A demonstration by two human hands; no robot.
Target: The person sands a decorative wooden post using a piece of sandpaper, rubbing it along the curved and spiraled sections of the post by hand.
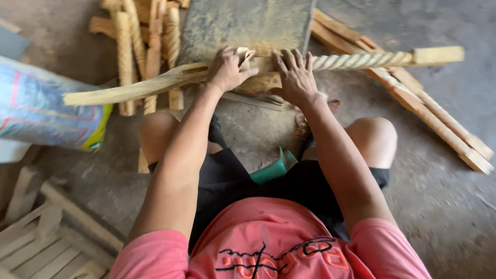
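A long carved chair leg [258, 70] with a rope-twist section lies crosswise over the edge of a grey work block [243, 23], just above the seated person's knees; its plain curved end reaches left toward a sack, its squared end right over the concrete floor [439, 196]. The left hand [226, 70] is wrapped over the wood and pinches a folded scrap of sandpaper [246, 56] against it, so that grip is closed on the paper and the leg together; the right hand [295, 76] lies flat and spread, fingers open, pressing the twist down rather than grasping it. To sand well here, I judge that the flat hand should keep the piece from rolling while the paper follows the spiral grooves, not across the ridges; light, even pressure would spare the crisp edges. A green stool [274, 168] shows between the thighs. A heap of further twisted legs [139, 46] lies behind the left hand, and plain wooden slats [429, 113] fan out on the right; pale lattice frames [46, 243] sit at lower left. The only package is a bulging woven sack [41, 111] at the left edge, pale blue with red outline print and a yellow band at its lower corner; the print is blurred.
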